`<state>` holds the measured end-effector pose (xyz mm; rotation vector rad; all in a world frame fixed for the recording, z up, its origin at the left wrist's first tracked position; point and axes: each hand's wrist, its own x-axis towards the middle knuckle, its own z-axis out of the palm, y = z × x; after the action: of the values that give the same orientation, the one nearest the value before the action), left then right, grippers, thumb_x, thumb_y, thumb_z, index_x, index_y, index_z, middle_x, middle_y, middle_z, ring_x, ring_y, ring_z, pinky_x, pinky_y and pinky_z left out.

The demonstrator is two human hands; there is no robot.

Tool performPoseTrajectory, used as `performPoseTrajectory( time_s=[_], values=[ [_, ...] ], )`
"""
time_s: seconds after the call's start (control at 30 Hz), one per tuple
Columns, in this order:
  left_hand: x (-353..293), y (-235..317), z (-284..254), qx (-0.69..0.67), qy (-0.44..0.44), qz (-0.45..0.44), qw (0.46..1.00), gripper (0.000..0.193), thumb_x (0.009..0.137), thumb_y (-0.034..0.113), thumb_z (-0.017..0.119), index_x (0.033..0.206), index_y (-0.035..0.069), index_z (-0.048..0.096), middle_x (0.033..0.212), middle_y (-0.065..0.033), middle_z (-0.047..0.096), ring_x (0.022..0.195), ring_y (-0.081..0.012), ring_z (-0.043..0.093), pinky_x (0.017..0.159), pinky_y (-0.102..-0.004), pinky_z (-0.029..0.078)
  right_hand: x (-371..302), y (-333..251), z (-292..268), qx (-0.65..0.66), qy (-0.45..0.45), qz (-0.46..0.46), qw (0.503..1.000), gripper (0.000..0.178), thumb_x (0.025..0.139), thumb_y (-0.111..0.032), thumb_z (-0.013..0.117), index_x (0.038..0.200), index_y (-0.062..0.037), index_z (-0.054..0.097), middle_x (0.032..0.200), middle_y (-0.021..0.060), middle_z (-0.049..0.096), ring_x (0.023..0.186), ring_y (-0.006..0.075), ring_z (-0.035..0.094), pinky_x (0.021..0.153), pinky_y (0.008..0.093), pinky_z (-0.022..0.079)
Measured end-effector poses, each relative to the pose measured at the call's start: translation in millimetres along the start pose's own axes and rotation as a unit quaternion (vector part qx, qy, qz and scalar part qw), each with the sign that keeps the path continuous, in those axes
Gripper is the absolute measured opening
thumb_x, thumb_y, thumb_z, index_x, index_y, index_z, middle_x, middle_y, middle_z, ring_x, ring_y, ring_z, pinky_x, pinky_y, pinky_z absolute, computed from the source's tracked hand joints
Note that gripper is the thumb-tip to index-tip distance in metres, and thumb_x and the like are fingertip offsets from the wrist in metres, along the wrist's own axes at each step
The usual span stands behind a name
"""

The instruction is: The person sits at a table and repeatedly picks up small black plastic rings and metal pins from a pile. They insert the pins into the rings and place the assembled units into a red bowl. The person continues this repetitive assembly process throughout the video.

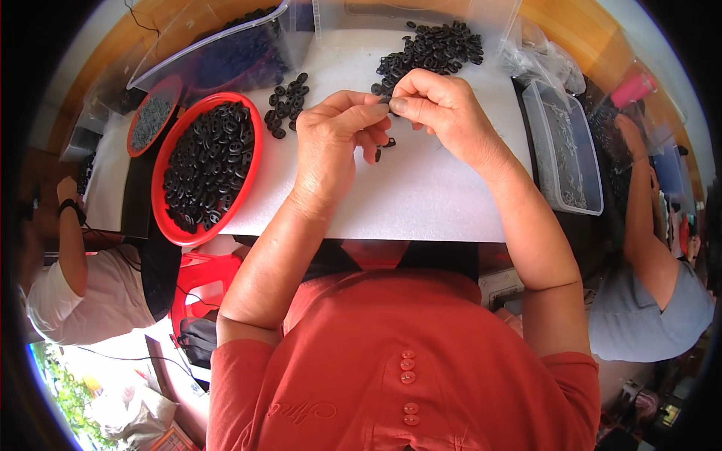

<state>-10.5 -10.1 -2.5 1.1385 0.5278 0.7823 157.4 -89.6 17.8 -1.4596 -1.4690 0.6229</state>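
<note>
Black piece [385, 99]: upper middle of the frame, small, mostly hidden by fingertips.
Left hand [328, 143]: thumb and forefinger pinching it.
Right hand [448, 114]: pinching too, probably because so small a part needs fingertip control.
Loose pile [432, 54]: upper centre, smooth ovals, seemingly placed within reach.
Red basin [184, 237]: left, glossy plastic, heaped.

1. Right of the red basin [259, 139], the left hand [327, 146] and the right hand [445, 111] mostly cover a small dark piece [385, 98]; its shape is unclear.
2. Beyond the basin, dark contents [241, 60] of a clear bin [209, 46] blur together.
3. At its upper left, gray bits [152, 120] are too small to tell.
4. Left of it, a white-shirted co-worker [101, 297] is cut off.
</note>
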Motion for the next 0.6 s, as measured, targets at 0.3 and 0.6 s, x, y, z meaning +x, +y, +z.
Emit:
performPoseTrajectory(
  time_s=[0.3, 0.6],
  values=[
    [3.2, -0.9, -1.4, 0.013, 0.081, 0.037, 0.996, 0.013, 0.083, 0.003, 0.064, 0.091, -0.007, 0.067, 0.078, -0.0108, 0.066, 0.061, -0.015, 0.061, 0.049, -0.0248, 0.045, 4.7, 23.4, -9.8, -0.394, 0.031, -0.149, 0.906, 0.014, 0.086, -0.014, 0.068, 0.084, -0.0029, 0.059, 0.075, 0.0094, 0.063, 0.068, 0.0272, 0.063, 0.06, 0.0386, 0.046],
    [4.1, -1.9, -4.0, -0.016, 0.09, 0.032, 0.995, 0.013, 0.081, 0.0, 0.064, 0.091, -0.007, 0.067, 0.078, -0.011, 0.066, 0.061, -0.0142, 0.061, 0.049, -0.0248, 0.044, 0.6, 10.3, -5.2, -0.468, 0.001, -0.086, 0.879, 0.014, 0.085, -0.015, 0.066, 0.087, -0.0024, 0.059, 0.081, 0.0138, 0.066, 0.075, 0.0361, 0.065, 0.065, 0.0463, 0.05]
  ],
)
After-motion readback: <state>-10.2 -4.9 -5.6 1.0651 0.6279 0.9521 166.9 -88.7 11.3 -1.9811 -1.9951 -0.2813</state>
